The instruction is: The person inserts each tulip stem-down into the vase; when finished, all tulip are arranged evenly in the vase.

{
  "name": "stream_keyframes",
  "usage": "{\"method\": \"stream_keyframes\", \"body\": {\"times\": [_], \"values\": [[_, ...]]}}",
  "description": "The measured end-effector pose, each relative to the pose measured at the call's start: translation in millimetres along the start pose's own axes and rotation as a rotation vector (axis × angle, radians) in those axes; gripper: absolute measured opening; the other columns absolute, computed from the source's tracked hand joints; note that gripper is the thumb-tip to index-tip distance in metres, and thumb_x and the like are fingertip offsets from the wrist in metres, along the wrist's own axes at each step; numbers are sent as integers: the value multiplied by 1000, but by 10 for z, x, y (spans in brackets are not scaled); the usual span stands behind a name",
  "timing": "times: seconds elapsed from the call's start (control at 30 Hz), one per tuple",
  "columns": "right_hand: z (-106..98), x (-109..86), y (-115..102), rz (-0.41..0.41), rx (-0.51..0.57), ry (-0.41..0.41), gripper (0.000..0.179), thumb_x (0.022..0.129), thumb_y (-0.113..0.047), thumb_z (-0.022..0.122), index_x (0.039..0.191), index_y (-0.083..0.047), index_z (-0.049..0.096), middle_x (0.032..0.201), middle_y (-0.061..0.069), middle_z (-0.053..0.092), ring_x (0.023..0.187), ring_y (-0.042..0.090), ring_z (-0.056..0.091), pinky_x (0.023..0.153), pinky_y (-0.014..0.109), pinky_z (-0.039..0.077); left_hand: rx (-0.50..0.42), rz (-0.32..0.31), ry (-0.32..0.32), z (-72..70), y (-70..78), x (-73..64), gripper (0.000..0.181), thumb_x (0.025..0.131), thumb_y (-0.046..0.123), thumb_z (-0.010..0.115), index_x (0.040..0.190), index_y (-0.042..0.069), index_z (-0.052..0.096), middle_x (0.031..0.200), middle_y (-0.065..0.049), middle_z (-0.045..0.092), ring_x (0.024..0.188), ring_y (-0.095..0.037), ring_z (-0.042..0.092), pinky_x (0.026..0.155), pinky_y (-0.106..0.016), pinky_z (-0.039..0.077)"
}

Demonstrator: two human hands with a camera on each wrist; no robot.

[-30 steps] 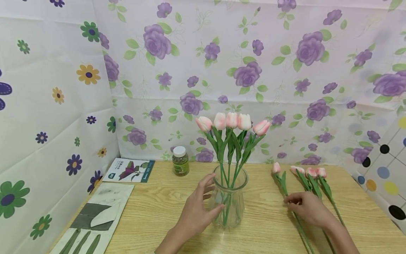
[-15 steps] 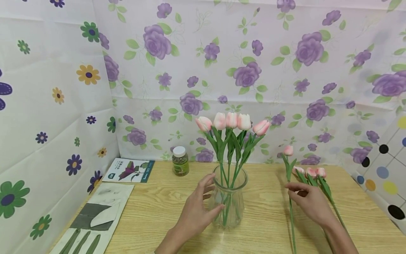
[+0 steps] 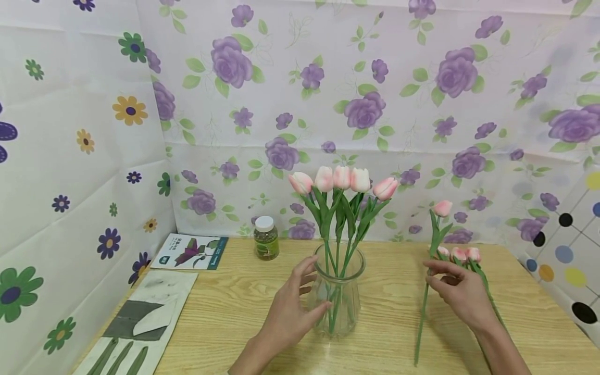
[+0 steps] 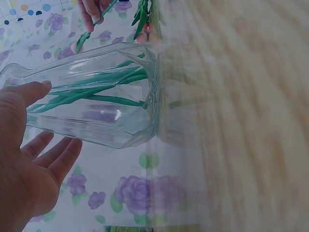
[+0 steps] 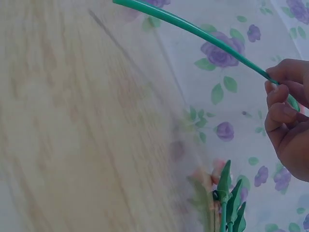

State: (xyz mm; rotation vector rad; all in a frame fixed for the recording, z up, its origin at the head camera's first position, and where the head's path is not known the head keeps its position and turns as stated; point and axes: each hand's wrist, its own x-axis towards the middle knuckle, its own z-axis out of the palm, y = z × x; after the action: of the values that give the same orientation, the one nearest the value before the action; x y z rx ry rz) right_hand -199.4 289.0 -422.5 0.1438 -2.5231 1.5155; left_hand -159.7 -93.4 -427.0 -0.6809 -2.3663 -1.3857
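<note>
A clear glass vase [image 3: 344,312] stands on the table with several pink-and-white tulips [image 3: 342,178] upright in it. My left hand [image 3: 290,307] holds the vase's left side, thumb across the front and fingers toward the back. In the left wrist view the thumb [image 4: 36,92] overlaps the glass and the green stems [image 4: 82,92] cross inside it. To the right, my right hand [image 3: 457,291] pinches a single tulip [image 3: 442,209] just below its leaves. Its bare stem [image 5: 193,34] slants down over the table in the right wrist view.
Several more tulips [image 3: 474,255] lie on the table behind and under my right hand. A white-capped jar [image 3: 266,242] stands left of the vase. At the far left lie a printed card [image 3: 187,251] and a packet [image 3: 154,291]. Flowered sheets [image 3: 281,78] hang behind the table.
My right hand has lifted one tulip off the table; its head rose and now leans right, with the lower stem swinging left. The left hand and vase have stayed put.
</note>
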Motion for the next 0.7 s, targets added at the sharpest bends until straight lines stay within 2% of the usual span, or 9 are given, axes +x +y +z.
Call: {"method": "stream_keyframes", "body": {"times": [0.3,0.47,0.7], "values": [[10,-18,-135,-68,38,55,40,101,-17,75,138,-4,68,102,-14,64,50,7,41,45,31,39,-12,1,-2,1,-3,4,97,88,10,87,163,31,29,147,-14,60,127,-33,68,100,-44,63],[31,-33,-255,-74,49,65,43,100,-18,76,141,-7,67,102,-15,64,53,5,46,46,30,40,-13,-1,-5,-3,-3,2,96,89,10,87,163,31,29,148,-14,60,128,-32,68,100,-44,63],[74,-37,-395,-89,30,75,44,101,-22,75,142,-9,66,110,-13,62,67,3,61,51,26,49,-10,11,-2,-1,-14,3,96,88,10,87,163,27,29,147,-15,60,127,-33,68,100,-44,63]]}}
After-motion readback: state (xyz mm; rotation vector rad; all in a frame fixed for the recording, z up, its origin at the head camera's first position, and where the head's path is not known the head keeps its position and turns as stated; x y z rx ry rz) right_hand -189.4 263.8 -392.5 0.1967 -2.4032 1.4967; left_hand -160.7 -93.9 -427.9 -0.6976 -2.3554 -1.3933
